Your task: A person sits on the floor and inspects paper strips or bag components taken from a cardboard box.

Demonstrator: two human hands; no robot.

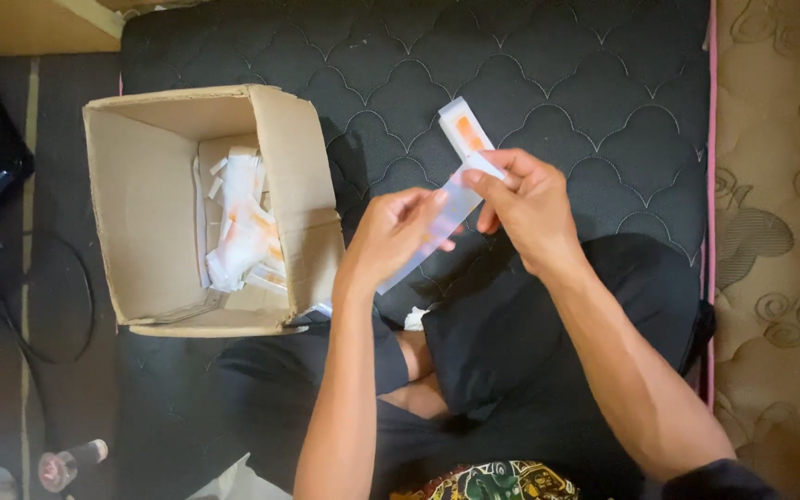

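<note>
**Flat carton pinched between both hands**

Both forearms reach out over my lap above the black quilted mattress (557,83). Left of my grip sits the open cardboard box (155,199), holding a loose heap of white-and-orange flat cartons (243,231). My left hand (395,236) and right hand (525,199) pinch one such flat carton (460,171) between fingertips. Held so lightly, it could crease or slip.

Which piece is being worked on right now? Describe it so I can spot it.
Start at the black quilted mattress, right of the open cardboard box. The long white carton with an orange patch is pinched between the left hand and right hand, unlike the pile in the box.
</note>
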